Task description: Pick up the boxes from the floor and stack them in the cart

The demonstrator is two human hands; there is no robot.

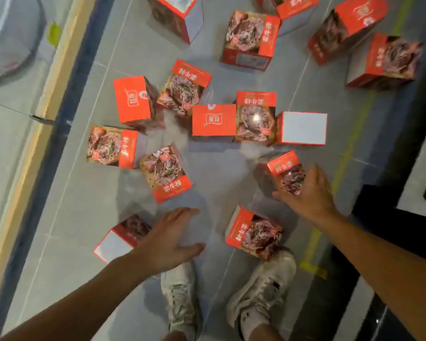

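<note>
The pickup had just begun: the right hand (308,190) lay spread-fingered on a floor box (284,172), the left hand (169,238) hovered open beside another box (122,238), and closing came next.

Views: I am getting only one, the head camera, so no shared region.
Position: it is sitting above both hands, looking almost straight down.
Facing: forward along the arms; the left hand (169,238) and right hand (308,193) are reaching up-frame, with the shoes (261,289) below them.
Nearness: forearms are filling the lower corners; boxes (214,120) beyond the hands are looking smaller.
Lens: the wide angle is bending floor (221,173) lines at the edges.
</note>
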